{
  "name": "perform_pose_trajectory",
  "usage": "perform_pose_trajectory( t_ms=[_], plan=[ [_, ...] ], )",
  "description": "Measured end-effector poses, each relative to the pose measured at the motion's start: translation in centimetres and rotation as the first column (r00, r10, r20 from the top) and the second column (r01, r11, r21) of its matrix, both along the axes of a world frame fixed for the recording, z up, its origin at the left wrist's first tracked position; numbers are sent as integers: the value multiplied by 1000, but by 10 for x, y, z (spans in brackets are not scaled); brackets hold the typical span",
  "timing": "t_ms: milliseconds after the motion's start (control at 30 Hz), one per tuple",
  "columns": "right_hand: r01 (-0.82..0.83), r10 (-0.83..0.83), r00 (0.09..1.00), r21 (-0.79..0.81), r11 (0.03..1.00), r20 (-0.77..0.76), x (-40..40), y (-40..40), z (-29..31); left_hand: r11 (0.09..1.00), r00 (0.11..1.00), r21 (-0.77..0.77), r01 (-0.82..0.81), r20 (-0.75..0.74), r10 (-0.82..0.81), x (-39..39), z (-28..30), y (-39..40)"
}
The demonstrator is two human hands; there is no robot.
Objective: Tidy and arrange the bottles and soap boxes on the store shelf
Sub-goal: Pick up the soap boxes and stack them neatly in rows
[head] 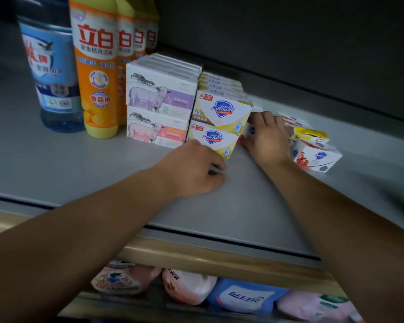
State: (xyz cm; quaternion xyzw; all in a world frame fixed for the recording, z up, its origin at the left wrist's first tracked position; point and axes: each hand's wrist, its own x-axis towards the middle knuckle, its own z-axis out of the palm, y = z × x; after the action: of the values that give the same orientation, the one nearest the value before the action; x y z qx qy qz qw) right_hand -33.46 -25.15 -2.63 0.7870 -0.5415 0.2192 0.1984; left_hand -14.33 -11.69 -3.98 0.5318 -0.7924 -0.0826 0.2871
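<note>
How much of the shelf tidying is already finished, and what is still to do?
Done: the bottles stand in a row at the left, and the sheep soap boxes and yellow soap boxes are stacked beside them. In hand: the right hand holds a red-and-white box next to the yellow stack; the left hand rests by its front. Left: the loose boxes at the right lie crooked.

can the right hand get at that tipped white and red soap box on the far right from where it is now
Probably yes. The right hand rests on a red and white box just left of the tipped soap box, and only bare shelf lies in front of it; nothing blocks a short sideways move.
</note>
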Motion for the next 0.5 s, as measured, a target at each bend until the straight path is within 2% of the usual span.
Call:
perform_pose_trajectory(
  t_ms=[133, 300, 500],
  plan=[
    [-39, 38, 999, 20, 999, 39, -4, 16, 6, 1000, 1000, 5, 4, 22, -4, 0, 0, 0],
    [-60, 58, 971, 2, 998, 231, -33, 68, 1, 1000, 997, 13, 8, 83, -9, -1, 4, 8],
    [123, -150, 915, 96, 988, 375, -110, 99, 2, 1000, 986, -5, 1, 166, 0, -11, 14, 21]
  ],
)
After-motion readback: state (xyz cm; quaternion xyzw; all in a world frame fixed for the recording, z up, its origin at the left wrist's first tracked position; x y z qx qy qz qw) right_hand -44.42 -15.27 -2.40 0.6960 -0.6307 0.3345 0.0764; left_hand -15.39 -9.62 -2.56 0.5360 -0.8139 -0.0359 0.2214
